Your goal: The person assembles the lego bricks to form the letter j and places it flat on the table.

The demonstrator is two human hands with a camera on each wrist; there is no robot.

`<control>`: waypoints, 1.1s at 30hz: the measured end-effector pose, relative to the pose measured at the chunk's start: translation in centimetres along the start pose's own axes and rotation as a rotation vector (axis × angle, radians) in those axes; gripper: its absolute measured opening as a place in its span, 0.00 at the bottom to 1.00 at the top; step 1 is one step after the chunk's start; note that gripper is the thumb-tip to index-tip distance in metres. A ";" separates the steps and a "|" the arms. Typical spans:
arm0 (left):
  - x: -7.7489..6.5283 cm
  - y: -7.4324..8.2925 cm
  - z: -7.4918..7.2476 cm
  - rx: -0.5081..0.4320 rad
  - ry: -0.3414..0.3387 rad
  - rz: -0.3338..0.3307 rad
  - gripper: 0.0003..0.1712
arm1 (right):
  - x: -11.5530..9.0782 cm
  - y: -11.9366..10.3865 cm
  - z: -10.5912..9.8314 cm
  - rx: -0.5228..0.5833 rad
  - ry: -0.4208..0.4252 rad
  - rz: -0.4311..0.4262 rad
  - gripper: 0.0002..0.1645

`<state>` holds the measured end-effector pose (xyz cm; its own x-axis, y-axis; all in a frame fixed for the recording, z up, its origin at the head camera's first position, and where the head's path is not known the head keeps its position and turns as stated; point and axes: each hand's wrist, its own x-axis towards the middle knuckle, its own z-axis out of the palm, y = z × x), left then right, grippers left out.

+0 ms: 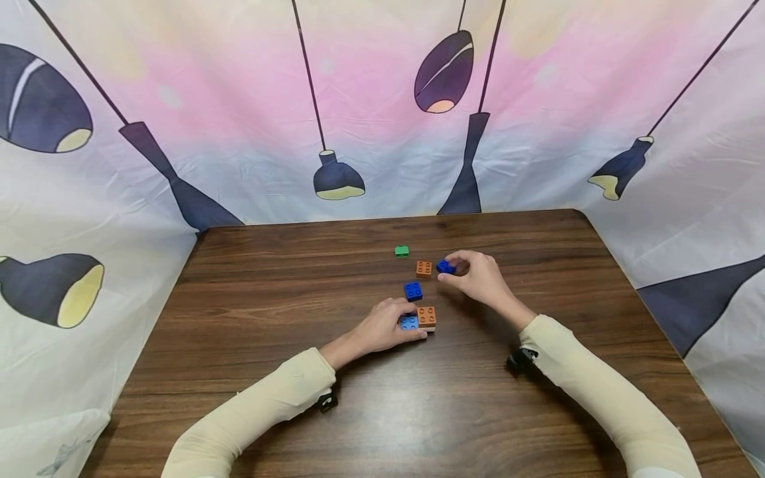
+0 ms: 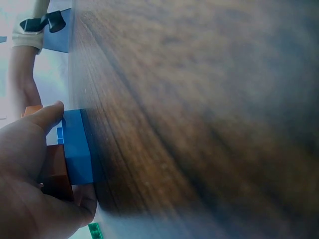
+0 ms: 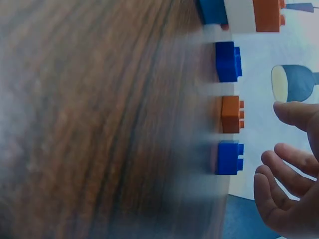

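My left hand [image 1: 382, 325] grips a small stack of toy building bricks, thumb along the near side and fingers on the far side. The stack shows an orange brick [image 1: 427, 315] over a white brick [image 3: 240, 16], with a light blue brick [image 2: 77, 149] at the base. A brown brick [image 2: 57, 172] sits on the blue one near the palm, partly covered by the hand. My right hand [image 1: 481, 279] hovers over a dark blue brick [image 3: 228, 159] standing on the table, thumb and fingers spread apart; a gap shows between fingertips and brick in the right wrist view.
Beyond the stack, another dark blue brick [image 1: 413, 291], an orange brick [image 1: 424, 268] and a green brick [image 1: 402, 251] lie on the brown wooden table [image 1: 269, 279]. A fabric backdrop [image 1: 251, 133] with printed lamps hangs around the table's far and side edges.
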<state>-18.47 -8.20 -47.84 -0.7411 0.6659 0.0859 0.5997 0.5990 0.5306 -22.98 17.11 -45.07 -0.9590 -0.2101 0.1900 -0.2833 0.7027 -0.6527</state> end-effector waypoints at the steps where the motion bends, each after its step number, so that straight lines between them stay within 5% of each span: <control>1: 0.0 0.0 0.0 0.000 -0.001 0.000 0.25 | 0.1 0.1 0.0 -0.007 0.006 0.006 0.28; 16: 0.0 0.0 0.0 -0.014 -0.004 0.003 0.24 | 1.7 1.2 0.6 -0.093 -0.041 0.133 0.35; 33: 0.0 -0.1 -0.1 -0.009 -0.010 0.004 0.25 | 2.2 1.8 1.3 -0.132 -0.069 0.151 0.33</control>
<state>-18.56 -8.31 -47.81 -0.7357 0.6726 0.0797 0.5999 0.5925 0.5377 -25.63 17.05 -46.76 -0.9894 -0.1389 0.0435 -0.1389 0.8120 -0.5669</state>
